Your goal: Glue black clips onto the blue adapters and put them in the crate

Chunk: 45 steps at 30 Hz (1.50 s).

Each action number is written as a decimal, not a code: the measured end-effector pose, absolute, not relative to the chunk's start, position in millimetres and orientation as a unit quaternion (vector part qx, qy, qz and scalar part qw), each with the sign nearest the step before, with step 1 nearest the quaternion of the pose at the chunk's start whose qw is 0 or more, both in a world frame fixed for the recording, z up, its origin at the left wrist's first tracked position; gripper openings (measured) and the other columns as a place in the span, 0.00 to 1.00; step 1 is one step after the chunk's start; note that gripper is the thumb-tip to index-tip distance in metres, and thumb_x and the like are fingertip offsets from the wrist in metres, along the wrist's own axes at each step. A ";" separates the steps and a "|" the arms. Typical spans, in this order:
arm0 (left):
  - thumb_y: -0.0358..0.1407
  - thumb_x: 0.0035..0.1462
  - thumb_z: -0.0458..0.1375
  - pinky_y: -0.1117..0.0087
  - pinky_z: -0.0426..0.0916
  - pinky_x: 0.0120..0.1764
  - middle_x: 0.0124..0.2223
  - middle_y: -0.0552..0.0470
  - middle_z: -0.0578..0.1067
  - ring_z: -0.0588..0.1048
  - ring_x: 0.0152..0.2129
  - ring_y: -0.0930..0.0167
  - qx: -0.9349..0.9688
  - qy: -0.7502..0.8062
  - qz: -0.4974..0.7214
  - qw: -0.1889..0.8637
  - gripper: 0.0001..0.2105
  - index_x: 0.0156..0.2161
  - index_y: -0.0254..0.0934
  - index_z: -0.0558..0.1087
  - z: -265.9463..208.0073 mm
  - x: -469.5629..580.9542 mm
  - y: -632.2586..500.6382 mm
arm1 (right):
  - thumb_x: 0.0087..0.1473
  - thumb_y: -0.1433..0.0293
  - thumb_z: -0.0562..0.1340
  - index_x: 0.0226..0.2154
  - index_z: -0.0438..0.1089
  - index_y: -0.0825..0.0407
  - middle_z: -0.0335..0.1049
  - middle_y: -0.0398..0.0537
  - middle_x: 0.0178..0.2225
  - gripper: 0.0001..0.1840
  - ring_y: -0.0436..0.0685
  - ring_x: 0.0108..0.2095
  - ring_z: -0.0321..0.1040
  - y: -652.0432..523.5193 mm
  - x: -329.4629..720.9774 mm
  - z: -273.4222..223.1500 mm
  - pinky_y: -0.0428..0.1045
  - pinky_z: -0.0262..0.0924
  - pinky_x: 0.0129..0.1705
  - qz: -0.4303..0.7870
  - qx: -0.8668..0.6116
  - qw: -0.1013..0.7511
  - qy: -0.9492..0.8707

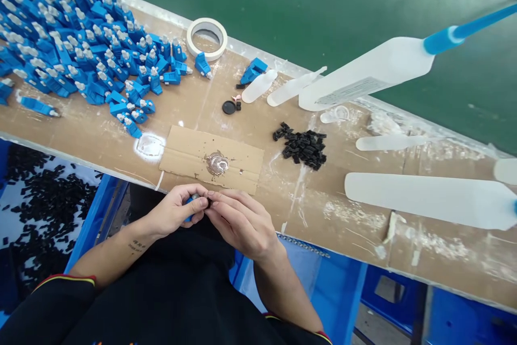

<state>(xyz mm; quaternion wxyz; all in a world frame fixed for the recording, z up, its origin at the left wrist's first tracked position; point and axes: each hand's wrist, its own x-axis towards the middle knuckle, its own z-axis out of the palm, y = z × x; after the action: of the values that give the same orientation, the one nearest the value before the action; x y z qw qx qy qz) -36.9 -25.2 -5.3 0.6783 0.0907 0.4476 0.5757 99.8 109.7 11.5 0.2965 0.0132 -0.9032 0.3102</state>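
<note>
Close to my body, at the table's front edge, my left hand [177,209] is closed round a small blue plastic part [189,210] with a grey-white top. Pinched in the fingertips of my right hand [242,221] is a small black piece [209,203], held against the blue part. My fingers cover most of both. Just beyond my hands lies a strip of cardboard [189,146] with a shiny dark smear [217,163] on it. A pile of small black pieces [305,146] sits to the right of the cardboard.
Many blue parts with grey tops [97,49] crowd the left of the table. Behind stands a tape roll [189,38]. White bottles with blue nozzles [371,70] and small squeeze bottles [258,85] lie at right. Below left, a blue bin [86,226] holds black pieces.
</note>
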 end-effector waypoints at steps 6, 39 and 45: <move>0.39 0.56 0.66 0.77 0.63 0.23 0.38 0.51 0.74 0.71 0.27 0.73 0.041 0.392 0.674 0.624 0.17 0.49 0.39 0.69 -5.0 -42.2 -31.6 | 0.60 0.72 0.68 0.53 0.68 0.47 0.82 0.50 0.43 0.20 0.57 0.38 0.80 140.6 93.6 15.7 0.52 0.78 0.40 0.307 -0.094 0.245 -0.915; 0.26 0.62 0.65 0.69 0.80 0.50 0.50 0.45 0.82 0.83 0.46 0.67 0.463 0.546 0.647 0.263 0.18 0.56 0.42 0.78 -9.6 -45.4 -30.6 | 0.55 0.68 0.74 0.48 0.68 0.42 0.84 0.42 0.39 0.22 0.53 0.30 0.78 126.7 109.9 6.2 0.49 0.76 0.33 0.625 -0.164 0.369 -0.669; 0.24 0.65 0.61 0.67 0.81 0.50 0.57 0.45 0.80 0.80 0.54 0.61 0.419 0.414 0.704 0.397 0.18 0.57 0.45 0.75 -14.4 -39.6 -30.8 | 0.57 0.67 0.73 0.47 0.71 0.43 0.84 0.46 0.38 0.17 0.58 0.36 0.80 120.2 108.9 9.1 0.51 0.76 0.32 0.643 -0.105 0.328 -0.684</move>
<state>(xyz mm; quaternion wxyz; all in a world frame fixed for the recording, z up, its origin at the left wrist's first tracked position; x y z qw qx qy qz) -39.6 -30.8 -14.4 0.3971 0.4187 0.4137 0.7041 108.9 120.2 9.1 0.3279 -0.1046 -0.6841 0.6431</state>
